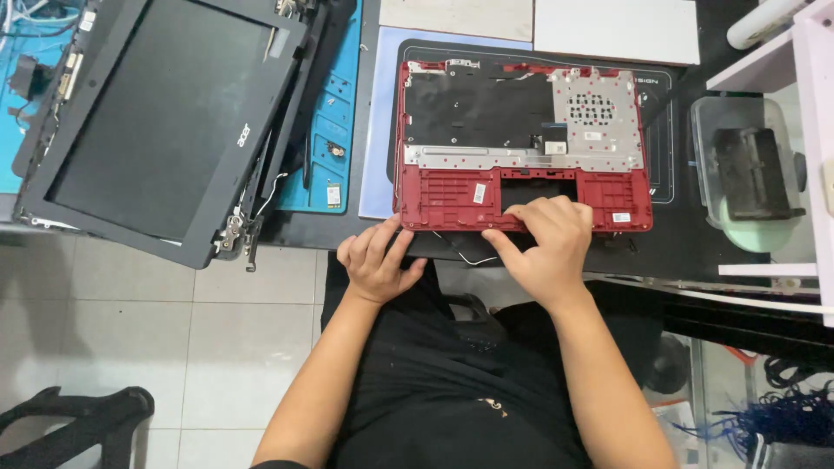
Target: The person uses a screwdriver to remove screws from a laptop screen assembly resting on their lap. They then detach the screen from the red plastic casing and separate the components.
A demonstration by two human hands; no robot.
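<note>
- Right hand (546,252), fingers curled, presses the red laptop shell's (443,193) near edge at frame centre
- Left hand (375,260), loosely curled and holding nothing, touches its lower-left corner

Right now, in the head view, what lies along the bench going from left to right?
Black laptop screen assembly → blue work mat → red laptop base shell, with the left hand and right hand at its near edge → clear plastic container holding a dark part → white shelf frame.

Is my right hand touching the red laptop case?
Touching. The head view shows the right hand with its fingers pressed on the near edge of the red laptop case.
</note>
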